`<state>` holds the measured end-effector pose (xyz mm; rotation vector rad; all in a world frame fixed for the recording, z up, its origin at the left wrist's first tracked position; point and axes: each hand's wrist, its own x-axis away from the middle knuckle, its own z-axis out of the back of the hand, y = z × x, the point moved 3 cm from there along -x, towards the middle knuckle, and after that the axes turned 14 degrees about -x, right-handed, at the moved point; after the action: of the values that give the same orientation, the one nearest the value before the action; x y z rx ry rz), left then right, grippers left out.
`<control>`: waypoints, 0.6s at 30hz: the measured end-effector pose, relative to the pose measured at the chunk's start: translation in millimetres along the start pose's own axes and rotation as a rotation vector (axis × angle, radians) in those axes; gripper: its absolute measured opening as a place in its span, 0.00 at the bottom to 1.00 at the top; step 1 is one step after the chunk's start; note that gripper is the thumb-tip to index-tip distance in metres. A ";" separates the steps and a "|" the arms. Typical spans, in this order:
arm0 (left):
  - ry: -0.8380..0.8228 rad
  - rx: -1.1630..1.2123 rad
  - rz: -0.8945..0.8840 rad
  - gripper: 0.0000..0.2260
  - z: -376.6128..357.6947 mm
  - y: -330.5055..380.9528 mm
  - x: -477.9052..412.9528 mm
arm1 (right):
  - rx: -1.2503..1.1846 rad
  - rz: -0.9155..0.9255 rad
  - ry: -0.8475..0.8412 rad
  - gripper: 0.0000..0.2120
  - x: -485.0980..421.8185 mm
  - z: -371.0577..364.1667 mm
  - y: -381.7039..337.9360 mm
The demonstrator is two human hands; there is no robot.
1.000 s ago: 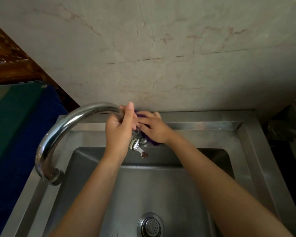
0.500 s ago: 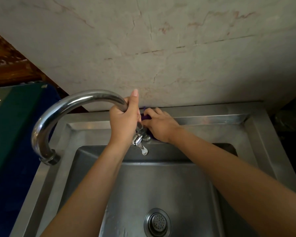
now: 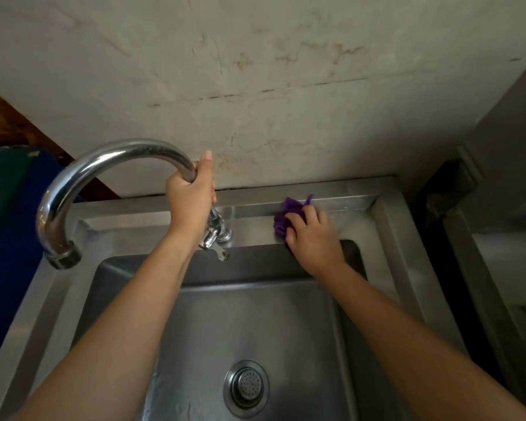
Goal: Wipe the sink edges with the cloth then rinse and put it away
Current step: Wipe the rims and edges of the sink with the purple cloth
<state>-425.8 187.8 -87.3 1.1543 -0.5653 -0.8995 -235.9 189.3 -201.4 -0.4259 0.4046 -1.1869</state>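
– Right of the curved chrome faucet (image 3: 104, 159), what do I see?
– Crumpled purple cloth (image 3: 281, 218) on the brushed steel sink rim (image 3: 346, 202); my right hand (image 3: 312, 241) presses it, fingers curled over. My left hand (image 3: 189, 202) grips the faucet's neck.

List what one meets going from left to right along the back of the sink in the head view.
Faucet outlet → left hand, gripping the faucet pipe → purple cloth → right hand, holding that cloth → right rim of the sink.
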 end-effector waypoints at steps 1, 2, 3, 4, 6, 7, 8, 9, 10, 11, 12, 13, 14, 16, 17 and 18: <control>0.003 0.003 0.005 0.23 -1.8 0.5 0.2 | 0.001 -0.042 0.022 0.19 7.8 -3.3 -0.1; 0.006 0.004 0.012 0.23 -3.1 1.0 0.6 | -0.006 -0.091 0.035 0.21 15.6 -6.3 -0.3; 0.007 0.005 0.018 0.23 -4.0 1.3 1.1 | -0.021 -0.135 0.048 0.22 22.7 -8.0 -1.0; 0.010 0.007 0.021 0.22 -4.3 1.6 1.1 | -0.039 -0.167 0.072 0.22 28.9 -9.3 -1.0; 0.012 0.008 0.025 0.22 -4.3 2.3 0.2 | -0.100 -0.219 0.122 0.21 41.1 -6.2 -0.5; 0.011 0.005 0.031 0.22 -4.0 2.7 -0.6 | -0.135 -0.243 0.146 0.20 47.1 -1.3 0.1; 0.011 0.002 0.039 0.21 -3.4 3.1 -1.4 | -0.157 -0.265 0.202 0.18 51.9 6.9 2.6; 0.009 -0.004 0.047 0.21 -3.4 3.2 -2.0 | -0.162 -0.291 0.277 0.18 54.8 18.7 6.4; 0.008 -0.011 0.053 0.21 -3.8 3.1 -2.5 | -0.151 -0.319 0.356 0.18 55.0 32.7 11.6; 0.008 -0.014 0.057 0.21 -4.6 2.7 -3.1 | -0.127 -0.346 0.422 0.18 51.5 45.0 20.1; 0.010 -0.013 0.061 0.21 -5.2 2.2 -3.6 | -0.097 -0.363 0.467 0.18 43.6 55.1 31.1; 0.013 -0.009 0.064 0.20 -5.8 2.1 -3.9 | -0.073 -0.370 0.476 0.18 32.8 61.0 43.6; 0.016 -0.006 0.065 0.20 -6.2 2.0 -4.0 | -0.060 -0.373 0.440 0.18 21.8 61.4 56.4; 0.024 -0.009 0.063 0.20 -7.0 1.2 -3.7 | -0.056 -0.366 0.316 0.21 7.2 49.6 74.4; 0.029 -0.012 0.063 0.21 -7.0 0.9 -3.5 | -0.059 -0.357 0.286 0.23 4.2 41.4 77.4; 0.034 -0.014 0.061 0.21 -6.7 0.6 -3.4 | -0.069 -0.356 0.284 0.24 3.3 33.8 75.8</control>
<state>-422.3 194.2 -88.7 1.1318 -0.5633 -0.8289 -157.2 213.6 -212.2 -0.3999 0.6341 -1.5915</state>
